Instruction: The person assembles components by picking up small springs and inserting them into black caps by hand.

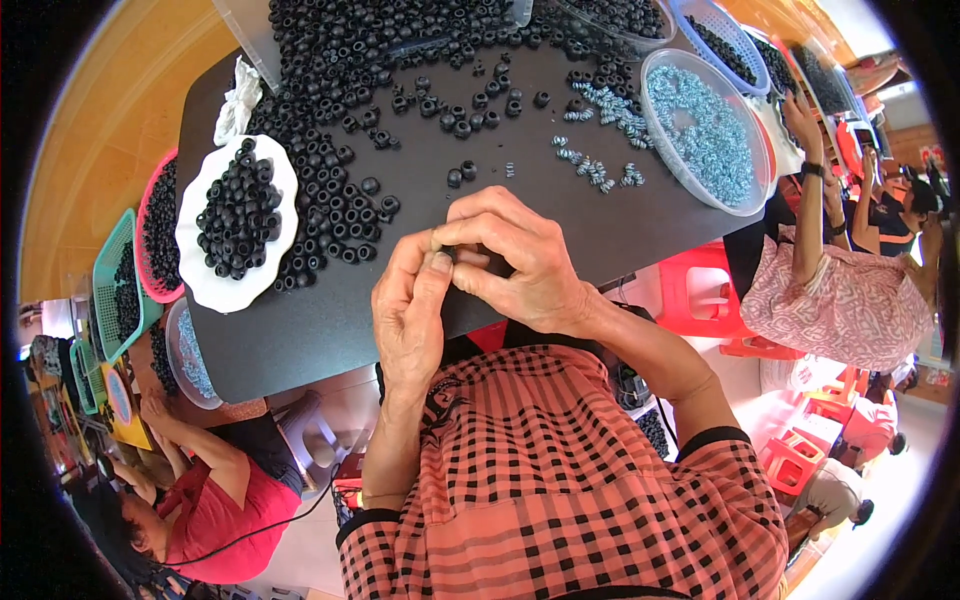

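Observation:
My left hand (412,310) and my right hand (525,258) meet over the near edge of the dark table (300,345). Their fingertips are pinched together around something small that the fingers hide. Just beyond them lie a couple of round black hollow plastic pieces (461,174) and a single small coil spring (510,170). Farther right, loose springs (590,165) lie in short clumps. To the left, many more black pieces (335,190) spread over the tabletop, beside a white scalloped plate (212,287) heaped with the same kind.
A clear round tub (757,195) of bluish springs stands at the right. A large clear bin (240,25) of black pieces is at the back. A crumpled white item (238,100) lies by the plate. People work on both sides; red stools (690,290) stand to the right.

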A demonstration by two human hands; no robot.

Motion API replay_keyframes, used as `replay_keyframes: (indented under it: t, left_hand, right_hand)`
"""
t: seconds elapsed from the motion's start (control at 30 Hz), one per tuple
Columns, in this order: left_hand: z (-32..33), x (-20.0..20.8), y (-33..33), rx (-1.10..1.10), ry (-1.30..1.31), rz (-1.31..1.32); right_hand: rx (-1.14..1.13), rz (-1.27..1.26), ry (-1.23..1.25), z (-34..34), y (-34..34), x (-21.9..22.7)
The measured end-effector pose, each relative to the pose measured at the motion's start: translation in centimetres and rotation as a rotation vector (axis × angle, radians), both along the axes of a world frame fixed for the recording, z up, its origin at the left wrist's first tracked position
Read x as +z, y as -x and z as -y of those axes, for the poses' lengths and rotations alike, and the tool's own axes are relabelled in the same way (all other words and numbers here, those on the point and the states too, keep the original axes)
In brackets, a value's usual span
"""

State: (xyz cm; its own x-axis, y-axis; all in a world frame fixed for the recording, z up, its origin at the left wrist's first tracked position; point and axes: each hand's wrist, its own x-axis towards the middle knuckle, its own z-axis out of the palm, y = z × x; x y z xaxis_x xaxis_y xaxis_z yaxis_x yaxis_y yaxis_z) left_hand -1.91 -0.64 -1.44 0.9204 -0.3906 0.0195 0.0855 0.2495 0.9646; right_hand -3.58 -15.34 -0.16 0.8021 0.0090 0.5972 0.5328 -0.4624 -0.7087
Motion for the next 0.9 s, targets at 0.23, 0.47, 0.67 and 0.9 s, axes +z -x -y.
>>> replay_keyframes:
  t: [0.23,0.47,0.67,0.9]
  left_hand:
    - [0.2,0.1,0.1,0.002,0.002,-0.019]
    - [0.0,-0.4,-0.2,0.005,-0.002,-0.013]
    - [0.2,0.5,-0.2,-0.035,0.118,-0.07]
    - [-0.1,0.5,-0.3,-0.058,0.157,-0.151]
  right_hand:
    - [0.013,0.028,-0.007,0.1,0.0,-0.3]
    - [0.027,-0.01,-0.01,0.2,-0.1,0.0]
    - [0.046,-0.118,-0.069,0.3,0.1,0.3]
    - [0.007,0.018,0.003,0.3,0.0,0.1]
